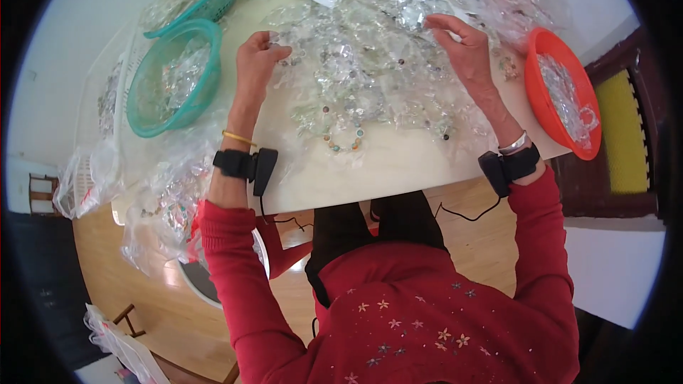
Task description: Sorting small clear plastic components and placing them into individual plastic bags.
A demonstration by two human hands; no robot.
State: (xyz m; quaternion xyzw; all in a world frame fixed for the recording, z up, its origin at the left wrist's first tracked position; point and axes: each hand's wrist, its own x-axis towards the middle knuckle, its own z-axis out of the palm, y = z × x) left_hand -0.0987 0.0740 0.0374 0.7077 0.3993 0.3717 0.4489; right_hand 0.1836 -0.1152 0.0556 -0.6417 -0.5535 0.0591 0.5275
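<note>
Many small clear plastic bags with beaded bracelets [398,64] are heaped over the pale table. At the left side of the heap my left hand [257,62] is raised with thumb and fingers curled together; clear plastic lies by the fingertips, but what they grip cannot be made out. Across from it, my right hand [464,48] hovers over the heap's right part, its fingers bent in a pinch near shiny bags. Whatever sits in that pinch is too small to name. One bracelet with coloured beads [343,144] lies in a curve near the table's front edge.
A green basin [135,110] with bagged pieces stands at left, another green basket [226,0] behind it. An orange basin [535,92] holds more bags at right. A large clear bag of pieces [174,213] hangs at the table's left front. Cables run from both wrist straps.
</note>
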